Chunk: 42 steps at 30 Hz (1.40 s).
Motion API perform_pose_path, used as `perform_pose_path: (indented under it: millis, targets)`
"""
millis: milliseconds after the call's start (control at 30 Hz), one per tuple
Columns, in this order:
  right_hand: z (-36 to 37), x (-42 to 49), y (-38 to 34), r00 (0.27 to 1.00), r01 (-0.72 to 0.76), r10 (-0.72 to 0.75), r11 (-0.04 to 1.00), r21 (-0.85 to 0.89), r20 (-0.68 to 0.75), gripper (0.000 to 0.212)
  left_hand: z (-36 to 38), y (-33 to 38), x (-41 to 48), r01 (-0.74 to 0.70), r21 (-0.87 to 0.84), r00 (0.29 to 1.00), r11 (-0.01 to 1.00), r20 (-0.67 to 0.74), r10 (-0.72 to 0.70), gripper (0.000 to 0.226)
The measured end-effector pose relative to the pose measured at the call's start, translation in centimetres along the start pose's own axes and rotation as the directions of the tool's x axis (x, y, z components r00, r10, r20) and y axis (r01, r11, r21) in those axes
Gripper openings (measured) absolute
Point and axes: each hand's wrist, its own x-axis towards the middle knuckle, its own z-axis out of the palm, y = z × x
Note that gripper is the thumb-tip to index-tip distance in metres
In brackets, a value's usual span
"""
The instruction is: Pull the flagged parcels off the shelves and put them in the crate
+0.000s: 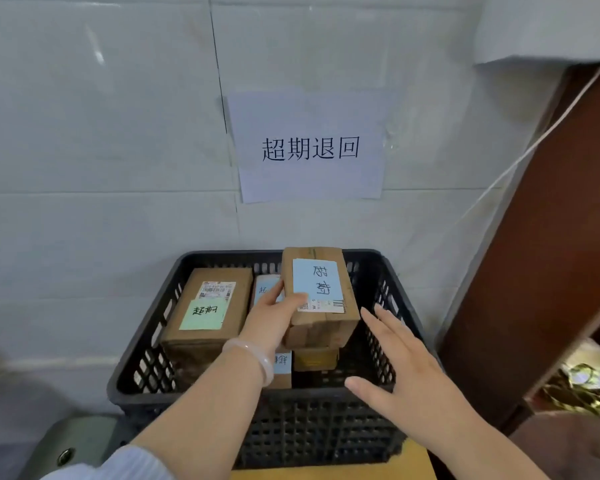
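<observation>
In the head view, the left hand (274, 317) gripped a brown cardboard parcel (321, 323) at its left near corner. The thumb lay on top, at the edge of the blue note (314, 280) stuck on the parcel, and the fingers curled round the left side. A pale bracelet (253, 358) sat on this wrist.

The right hand (406, 368) was flat and held nothing. Its fingers were straight and a little apart, and they pointed forward just to the right of the parcel without touching it.

Both hands were over a black plastic crate (326, 434) with slotted walls, and the held parcel was over the crate's middle. Whether it already rested on the parcels below, I could not tell.

To the left of the left hand, a bigger box (219, 282) with a green note (205, 313) lay inside the crate. Behind the left hand there was another parcel with a blue note (265, 289). Under the left wrist a small box with a blue note (282, 367) showed, and beside it, below the held parcel, a yellowish box (314, 358).

Beyond the hands, a white paper sign (309, 147) with four black characters hung on the tiled wall (101, 133). To the right of the right hand stood a brown wooden panel (551, 237).
</observation>
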Motion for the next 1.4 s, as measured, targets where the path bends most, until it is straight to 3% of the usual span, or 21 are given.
perform_pose_path:
  millis: [133, 367, 467, 533, 600, 667, 733, 800, 900, 1033, 1133, 1233, 1400]
  targets:
    - [-1.5, 1.1, 2.0, 1.0, -0.006, 0.005, 1.0, 0.017, 0.015, 0.08, 2.5, 0.4, 3.3, 0.037, 0.024, 0.999, 0.999, -0.022, -0.037, 0.052]
    - [-2.0, 4.1, 5.1, 0.997, -0.017, 0.01, 0.995, 0.094, 0.075, 0.066, 4.4, -0.1, 7.2, 0.046, 0.306, 0.983, 0.951, -0.185, 0.012, 0.043]
    - [-1.7, 5.1, 5.8, 0.995, -0.018, 0.006, 0.994, 0.11, 0.101, 0.063, 4.0, -0.3, 7.4, 0.006, 0.439, 0.969, 0.899, -0.223, 0.102, 0.056]
    - [-1.4, 5.7, 6.1, 0.992, -0.007, -0.005, 0.995, 0.096, 0.124, 0.063, 3.4, -0.6, 6.8, -0.085, 0.683, 0.948, 0.726, -0.168, 0.27, 0.066]
    - [-1.0, 6.4, 6.3, 0.99, 0.011, -0.02, 0.998, 0.068, 0.138, 0.063, 2.5, -1.0, 5.8, -0.214, 0.888, 0.898, 0.408, 0.014, 0.44, 0.066]
    - [-0.7, 6.9, 6.5, 0.989, 0.026, -0.031, 0.999, 0.037, 0.146, 0.064, 1.6, -1.7, 5.4, -0.342, 0.934, 0.818, 0.105, 0.24, 0.523, 0.063]
    - [-0.6, 7.3, 6.7, 0.988, 0.032, -0.035, 0.999, 0.022, 0.149, 0.064, 1.4, -2.1, 5.2, -0.395, 0.917, 0.801, -0.063, 0.377, 0.465, 0.066]
    - [-0.4, 7.6, 6.7, 0.988, 0.038, -0.039, 0.999, 0.012, 0.149, 0.068, 2.0, -2.2, 5.1, -0.397, 0.905, 0.835, -0.151, 0.425, 0.351, 0.073]
    - [-0.2, 7.9, 6.7, 0.988, 0.045, -0.044, 0.999, -0.009, 0.149, 0.075, 2.7, -2.2, 5.6, -0.384, 0.903, 0.856, -0.194, 0.427, 0.292, 0.076]
    - [0.3, 8.0, 6.8, 0.983, 0.11, -0.105, 0.994, -0.029, 0.152, 0.068, 2.7, -1.6, 6.3, -0.378, 0.898, 0.871, -0.226, 0.428, 0.242, 0.083]
    - [0.7, 8.1, 6.3, 0.97, 0.177, -0.168, 0.984, -0.037, 0.177, 0.068, 2.2, -1.5, 5.3, -0.337, 0.913, 0.879, -0.23, 0.392, 0.271, 0.085]
    - [1.7, 8.4, 4.8, 0.936, 0.3, -0.284, 0.953, -0.05, 0.205, 0.07, 0.3, -1.9, 2.2, -0.212, 0.954, 0.875, -0.213, 0.282, 0.392, 0.085]
    - [4.5, 9.3, 0.3, 0.83, 0.529, -0.497, 0.845, -0.078, 0.255, 0.081, -4.7, -4.3, -5.4, 0.06, 0.995, 0.828, -0.074, -0.008, 0.56, 0.084]
